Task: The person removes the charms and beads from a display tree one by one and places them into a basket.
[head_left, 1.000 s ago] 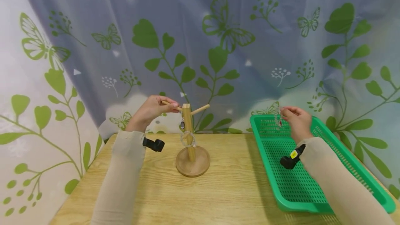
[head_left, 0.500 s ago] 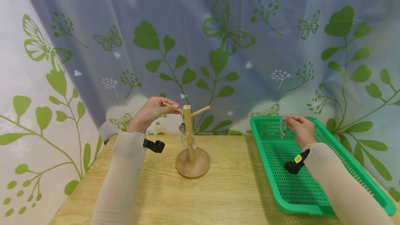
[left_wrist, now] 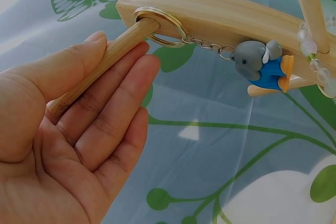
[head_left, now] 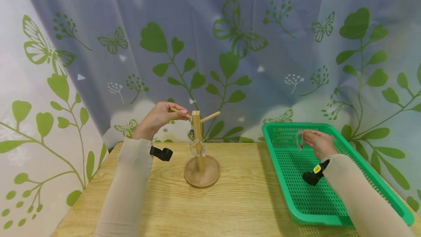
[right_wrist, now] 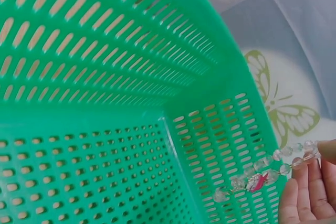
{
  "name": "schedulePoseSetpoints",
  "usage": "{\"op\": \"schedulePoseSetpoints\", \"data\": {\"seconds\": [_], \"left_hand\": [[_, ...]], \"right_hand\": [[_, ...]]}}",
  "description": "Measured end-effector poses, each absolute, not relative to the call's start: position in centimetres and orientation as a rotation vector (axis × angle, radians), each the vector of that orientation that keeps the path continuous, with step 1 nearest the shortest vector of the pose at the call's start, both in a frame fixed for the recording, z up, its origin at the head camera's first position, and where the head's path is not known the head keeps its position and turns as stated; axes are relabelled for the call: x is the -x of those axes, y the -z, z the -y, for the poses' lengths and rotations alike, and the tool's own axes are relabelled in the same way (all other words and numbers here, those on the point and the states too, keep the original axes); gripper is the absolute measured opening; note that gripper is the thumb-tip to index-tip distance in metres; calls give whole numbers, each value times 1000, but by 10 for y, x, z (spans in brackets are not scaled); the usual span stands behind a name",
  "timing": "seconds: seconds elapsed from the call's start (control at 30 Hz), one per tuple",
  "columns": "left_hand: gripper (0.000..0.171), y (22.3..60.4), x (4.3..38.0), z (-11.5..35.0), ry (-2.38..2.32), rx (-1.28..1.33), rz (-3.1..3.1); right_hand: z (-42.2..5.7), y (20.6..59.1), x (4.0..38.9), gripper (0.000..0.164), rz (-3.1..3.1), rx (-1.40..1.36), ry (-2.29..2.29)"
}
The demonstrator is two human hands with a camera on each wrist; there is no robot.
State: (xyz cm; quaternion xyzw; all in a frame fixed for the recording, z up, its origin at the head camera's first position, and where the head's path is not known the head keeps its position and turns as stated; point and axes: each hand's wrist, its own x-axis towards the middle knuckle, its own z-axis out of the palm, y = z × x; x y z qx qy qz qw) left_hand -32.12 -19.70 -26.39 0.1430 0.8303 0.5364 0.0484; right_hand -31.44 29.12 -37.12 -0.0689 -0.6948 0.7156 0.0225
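My left hand (head_left: 161,117) pinches an upper peg (left_wrist: 100,62) of the wooden stand (head_left: 197,131) between thumb and fingers. Around that peg, against the post, hangs the ring of a keychain (left_wrist: 261,62) with a grey elephant figure in blue. A clear beaded bracelet (head_left: 197,148) loops over a lower peg. Over the far end of the green basket (head_left: 284,178), my right hand (head_left: 318,142) pinches another clear beaded bracelet (right_wrist: 252,174) by one end. A pink charm (right_wrist: 258,181) shows on its dangling loop.
The basket stands on the right of the wooden table (head_left: 243,193), its slotted walls rising round the right hand. Behind the table hangs a curtain (head_left: 197,46) printed with leaves and butterflies. Another upper peg (head_left: 210,116) sticks out to the right of the post.
My right hand has moved down and a little right with the bracelet, lower over the basket. The left hand keeps its hold on the peg.
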Motion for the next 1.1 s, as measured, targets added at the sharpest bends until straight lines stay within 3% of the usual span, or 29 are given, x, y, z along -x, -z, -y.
{"op": "schedulePoseSetpoints", "data": {"seconds": [0.3, 0.43, 0.6, 0.8, 1.1], "left_hand": [[32, 263, 320, 197, -1616, -419, -2539], [31, 263, 320, 197, -1619, -444, -2541], [32, 263, 320, 197, -1608, -449, -2540], [32, 266, 322, 196, -1624, -457, -2521], [32, 264, 321, 197, -1605, -454, -2547]], "right_hand": [[-294, 382, 315, 17, 2292, 239, -2149], [-294, 388, 314, 8, 2289, 273, -2174], [-293, 393, 310, 29, 2213, 314, -2260], [-295, 396, 308, 32, 2162, 313, -2328], [-290, 388, 311, 15, 2144, 238, -2346]]}}
